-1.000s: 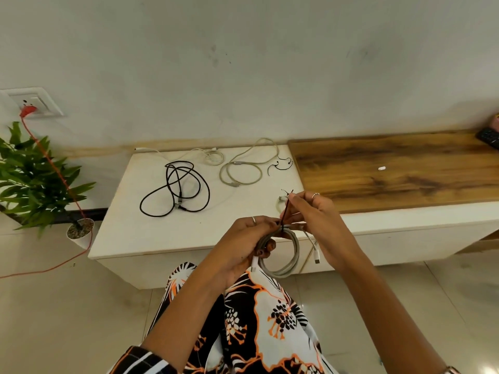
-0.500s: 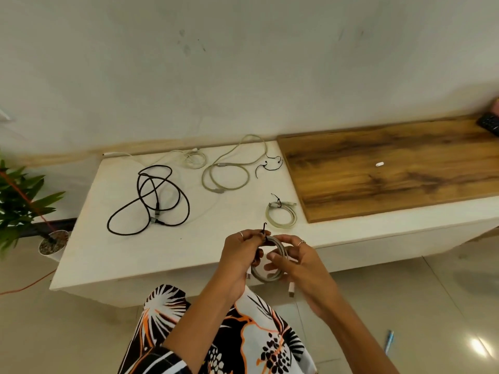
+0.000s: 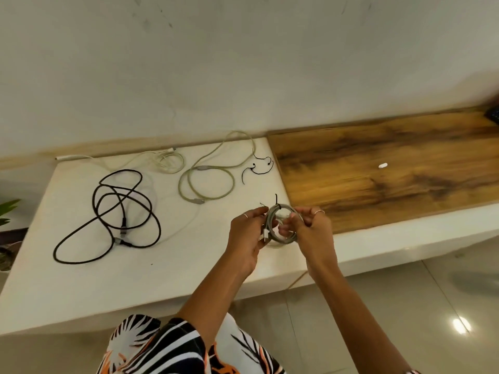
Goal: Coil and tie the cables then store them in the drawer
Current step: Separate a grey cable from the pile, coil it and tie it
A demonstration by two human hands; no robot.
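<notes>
I hold a small grey coiled cable (image 3: 284, 240) between both hands, just above the front part of the white table (image 3: 172, 265). A thin black tie (image 3: 277, 203) wraps the top of the coil, its ends sticking up. My left hand (image 3: 247, 236) grips the coil's left side, and a white plug shows by its fingers. My right hand (image 3: 314, 232) pinches the right side. On the table lie a loose black cable (image 3: 122, 215), a grey-green cable (image 3: 206, 182), a thin white cable (image 3: 167, 161) and a loose black tie (image 3: 259, 170). No drawer is in sight.
A wooden board (image 3: 391, 171) covers the table's right part, with a small white piece (image 3: 382, 165) on it. A dark object (image 3: 492, 116) sits at the far right by the wall. Plant leaves (image 3: 8, 209) show at the left edge. Tiled floor lies below.
Both hands have carried the tied coil up from below the table's front edge to over the tabletop. The small coil that lay on the table is now hidden behind my hands.
</notes>
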